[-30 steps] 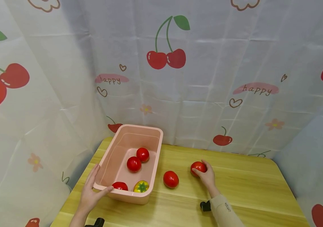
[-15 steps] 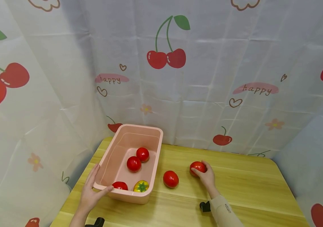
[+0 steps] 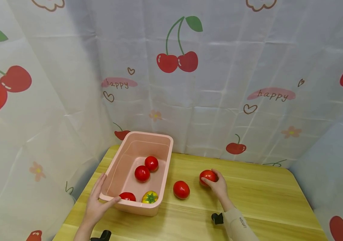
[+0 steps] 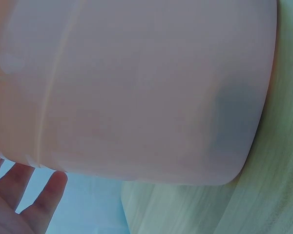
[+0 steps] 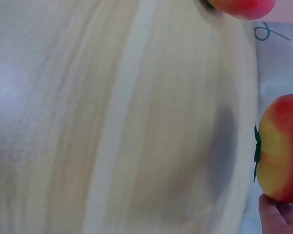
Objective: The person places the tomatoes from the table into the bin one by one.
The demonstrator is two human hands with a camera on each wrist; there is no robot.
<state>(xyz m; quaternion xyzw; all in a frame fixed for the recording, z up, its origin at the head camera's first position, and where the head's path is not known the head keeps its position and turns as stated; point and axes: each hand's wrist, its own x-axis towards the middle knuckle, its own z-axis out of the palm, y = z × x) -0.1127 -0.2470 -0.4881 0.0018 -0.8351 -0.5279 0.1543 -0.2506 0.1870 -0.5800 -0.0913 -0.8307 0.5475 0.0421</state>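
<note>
In the head view my left hand (image 3: 95, 204) rests at the near left corner of a pink bin (image 3: 136, 210), thumb at the near rim, straight fingers along the left side. The left wrist view shows fingers (image 4: 48, 197) touching its wall (image 4: 136, 97). My right hand (image 3: 219, 188) grips a red tomato (image 3: 207, 176), right of the bin. In the right wrist view this tomato (image 5: 281, 151) has a yellow end with a green calyx, held above the tabletop. Another red tomato (image 3: 181, 189) lies between bin and right hand.
Inside the bin are red tomatoes (image 3: 142, 173) and a yellow one with a green top (image 3: 150, 197). The bin stands on the left of a wooden table (image 3: 264, 194). A white cherry-print curtain (image 3: 210, 110) hangs behind and at both sides.
My right hand has shifted slightly left and up in the head view, carrying the tomato. My left hand and the bin have stayed in place.
</note>
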